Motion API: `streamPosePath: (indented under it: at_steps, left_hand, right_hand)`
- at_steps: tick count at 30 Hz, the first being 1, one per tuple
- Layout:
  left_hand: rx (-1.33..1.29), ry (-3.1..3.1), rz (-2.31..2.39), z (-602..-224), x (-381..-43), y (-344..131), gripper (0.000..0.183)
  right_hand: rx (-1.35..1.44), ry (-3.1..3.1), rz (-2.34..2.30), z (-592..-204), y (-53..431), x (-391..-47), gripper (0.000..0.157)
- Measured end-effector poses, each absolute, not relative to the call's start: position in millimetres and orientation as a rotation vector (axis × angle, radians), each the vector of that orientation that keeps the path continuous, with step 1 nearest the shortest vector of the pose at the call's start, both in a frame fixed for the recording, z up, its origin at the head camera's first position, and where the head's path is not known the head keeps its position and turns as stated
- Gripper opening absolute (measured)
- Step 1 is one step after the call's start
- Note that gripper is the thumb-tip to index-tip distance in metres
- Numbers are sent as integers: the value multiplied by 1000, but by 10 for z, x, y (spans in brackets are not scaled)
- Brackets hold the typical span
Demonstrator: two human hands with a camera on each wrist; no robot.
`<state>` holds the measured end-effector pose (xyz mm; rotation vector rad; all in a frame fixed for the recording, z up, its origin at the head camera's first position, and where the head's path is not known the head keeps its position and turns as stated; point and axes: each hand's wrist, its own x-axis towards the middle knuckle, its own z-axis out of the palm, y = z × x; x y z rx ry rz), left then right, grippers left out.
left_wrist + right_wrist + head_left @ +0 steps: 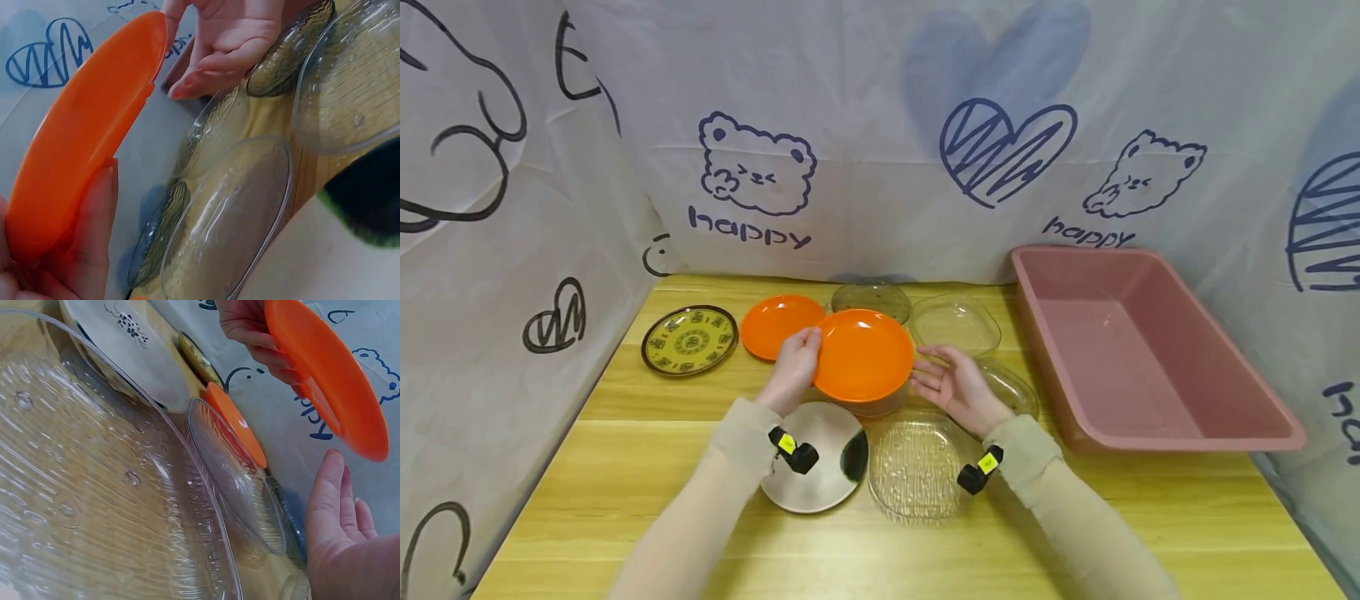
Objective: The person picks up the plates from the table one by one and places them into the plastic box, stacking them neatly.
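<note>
My left hand (793,371) grips the left edge of an orange plate (865,356), thumb on its upper face, and holds it above the table. My right hand (957,385) is by the plate's right edge, palm showing and fingers loosely extended. In the right wrist view its fingertips (334,456) are just apart from the orange plate (331,387). A clear dish (234,212) lies under the raised plate, mostly hidden in the head view. Nearer me are a white plate (801,487) with a dark green patch and a ribbed clear plate (917,471).
Another orange plate (781,323) and a yellow-brown patterned plate (691,340) lie at the left. Behind are a grey see-through plate (871,298) and a clear dish (957,325). A clear oval dish (1011,387) sits beside a large pink tub (1060,392) at the right.
</note>
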<state>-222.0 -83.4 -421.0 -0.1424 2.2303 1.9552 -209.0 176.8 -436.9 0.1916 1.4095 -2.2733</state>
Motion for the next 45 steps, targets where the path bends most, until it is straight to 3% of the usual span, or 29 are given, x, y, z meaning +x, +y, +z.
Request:
streamPosePath:
  at_steps: [5,23,35,45]
  left_hand:
    - [-137,2270,1917,-4221,-2222,-742,45]
    - [-100,2278,1923,-4243,-2164,-470,44]
    - [-104,2287,1944,-4260,-2141,-299,42]
    - [-100,2271,1924,-4262,-2099,-228,41]
  right_hand:
    - [197,1423,-2273,-4350,1758,-2094,26]
    - [222,1406,-2320,-4397,1733,-2108,15]
    - [287,1439,-2334,-4418,1709,-2117,24]
    - [351,1508,-2304,-4439,1705,-2111,20]
